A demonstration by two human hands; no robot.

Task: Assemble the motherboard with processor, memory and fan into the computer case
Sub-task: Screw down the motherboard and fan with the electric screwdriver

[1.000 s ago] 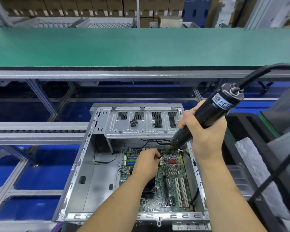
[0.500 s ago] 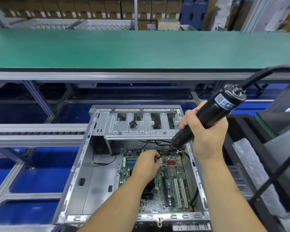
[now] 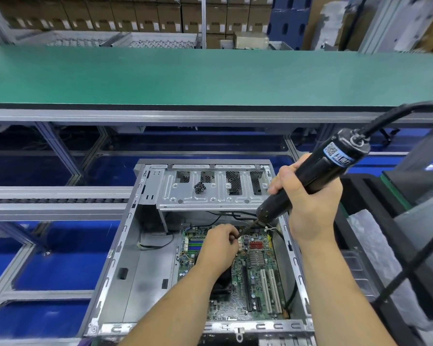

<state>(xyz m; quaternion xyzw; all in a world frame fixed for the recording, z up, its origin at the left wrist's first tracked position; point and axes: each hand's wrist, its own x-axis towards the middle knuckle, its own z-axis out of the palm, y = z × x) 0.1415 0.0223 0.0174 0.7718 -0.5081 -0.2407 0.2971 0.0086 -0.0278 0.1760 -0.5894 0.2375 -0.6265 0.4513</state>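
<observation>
The right hand (image 3: pixel 310 203) grips the screwdriver (image 3: pixel 308 178), slanting down-left; its tip meets the pinching left fingers (image 3: pixel 231 237) above the motherboard (image 3: pixel 258 270).

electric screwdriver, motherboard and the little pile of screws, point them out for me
electric screwdriver (image 3: pixel 318 168), head view, on its black barrel above the gripping hand
motherboard (image 3: pixel 256 273), head view, on the bare green board beside the white slots
pile of screws (image 3: pixel 199 188), head view, on the dark cluster

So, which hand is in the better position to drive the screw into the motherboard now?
The right hand. It grips the electric screwdriver, whose bit points down at the motherboard. The left hand pinches at the bit tip, so it can only guide.
</observation>
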